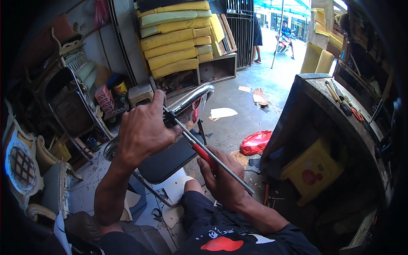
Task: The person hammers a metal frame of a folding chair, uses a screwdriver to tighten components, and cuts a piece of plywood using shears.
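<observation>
Seen from your head camera, your left hand (142,129) sits at the centre of the frame, fingers curled tight around the chrome tube (187,102) of an upturned folding chair (165,159). That tube runs from lower left up to a rounded bend at upper centre. Your right hand (221,180), just below and to the right, is closed around the red handle of a long hand tool (208,155). The tool's long axis lies diagonally: its working tip points up and left, meeting the tube just beside your left thumb, while a grey metal shaft trails down and right past your right wrist. What kind of tool it is cannot be told. Behind, at top centre, yellow foam cushions (174,38) are stacked against the wall. A red plastic bag (255,142) lies on the concrete floor to the right of centre, near a dark wooden workbench (335,110) at right.
</observation>
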A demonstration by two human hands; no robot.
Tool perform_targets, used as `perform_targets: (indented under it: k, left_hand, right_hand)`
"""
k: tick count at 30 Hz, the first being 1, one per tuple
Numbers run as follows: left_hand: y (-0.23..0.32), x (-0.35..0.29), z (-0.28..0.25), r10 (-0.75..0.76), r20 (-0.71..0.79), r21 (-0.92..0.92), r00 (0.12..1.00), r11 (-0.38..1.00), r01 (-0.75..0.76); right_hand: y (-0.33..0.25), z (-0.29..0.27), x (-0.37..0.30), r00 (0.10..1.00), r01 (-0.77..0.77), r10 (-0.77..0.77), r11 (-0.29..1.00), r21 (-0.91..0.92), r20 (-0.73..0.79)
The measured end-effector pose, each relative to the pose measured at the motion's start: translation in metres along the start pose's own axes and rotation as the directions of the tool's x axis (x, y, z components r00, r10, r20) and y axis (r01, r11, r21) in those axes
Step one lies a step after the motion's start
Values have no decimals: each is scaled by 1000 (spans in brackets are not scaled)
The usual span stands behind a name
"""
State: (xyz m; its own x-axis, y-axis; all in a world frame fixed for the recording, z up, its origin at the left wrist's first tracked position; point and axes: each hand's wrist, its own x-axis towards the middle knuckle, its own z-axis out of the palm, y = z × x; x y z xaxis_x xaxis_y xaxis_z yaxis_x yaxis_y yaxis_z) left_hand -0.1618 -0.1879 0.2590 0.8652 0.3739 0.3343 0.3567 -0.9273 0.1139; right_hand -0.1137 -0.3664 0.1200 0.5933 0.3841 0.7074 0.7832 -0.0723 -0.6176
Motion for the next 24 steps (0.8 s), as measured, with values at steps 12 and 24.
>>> perform_targets:
  k: [12, 24]
  left_hand:
    - [-2, -2, 4, 11, -62, 30, 998, 1000, -9]
    - [-22, 1, 15, 104, -106, -4, 989, 994, -105]
  right_hand:
    - [-9, -7, 3, 983, -176, 172, 983, 56, 63]
    - [-3, -5, 0, 975, -208, 204, 978, 36, 91]
